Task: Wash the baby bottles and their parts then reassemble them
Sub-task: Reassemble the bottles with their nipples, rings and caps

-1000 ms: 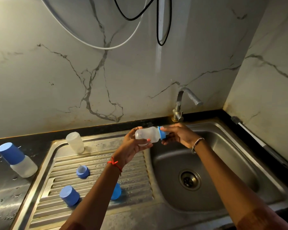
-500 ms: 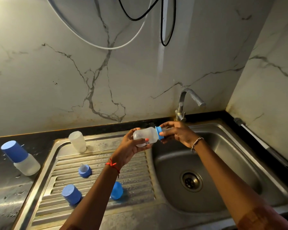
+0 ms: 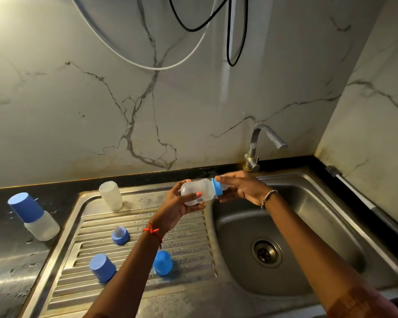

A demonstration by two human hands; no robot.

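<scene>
My left hand (image 3: 178, 207) grips a frosted baby bottle (image 3: 199, 190) held sideways over the left rim of the sink basin. My right hand (image 3: 240, 188) grips the blue collar (image 3: 217, 187) with its teat at the bottle's neck. An upturned bare bottle (image 3: 110, 195) stands at the back of the drainboard (image 3: 182, 235). A blue collar with a clear teat (image 3: 120, 235) and two blue caps (image 3: 102, 267) (image 3: 162, 262) sit on the ribs. A capped bottle (image 3: 33, 216) stands on the dark counter at left.
The steel sink basin (image 3: 308, 226) with its drain (image 3: 265, 252) lies at right under the tap (image 3: 261, 145), which is not running. A long-handled brush (image 3: 365, 203) lies on the counter along the right wall. Cables (image 3: 228, 42) hang on the marble wall.
The bottle and both hands stay over the sink's left rim, with the right hand still on the collar. The view has shifted slightly, so everything sits a bit further right in frame.
</scene>
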